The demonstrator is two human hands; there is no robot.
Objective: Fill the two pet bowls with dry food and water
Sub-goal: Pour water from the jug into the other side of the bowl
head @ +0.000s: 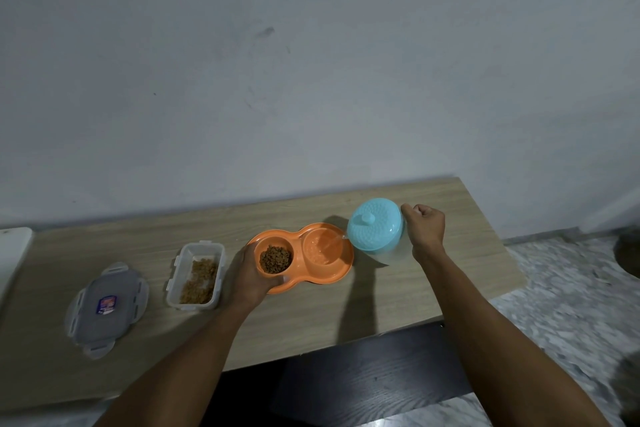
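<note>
An orange double pet bowl [341, 272] rests on the wooden table [311, 315]. Its left cup holds brown dry food [275, 258]. Its right cup [322, 250] holds water, and a thin stream runs into it from a clear jug with a turquoise lid [375, 224]. My right hand [424, 227] grips the jug's handle and tilts the jug to the left over the bowl. My left hand [251, 274] holds the bowl's left end, thumb on the rim.
A clear food container [195, 274] with some kibble stands left of the bowl. Its grey clip lid [105, 308] lies further left. A white object [14, 246] sits at the table's left edge. A dark seat [363, 374] stands in front. The wall is close behind.
</note>
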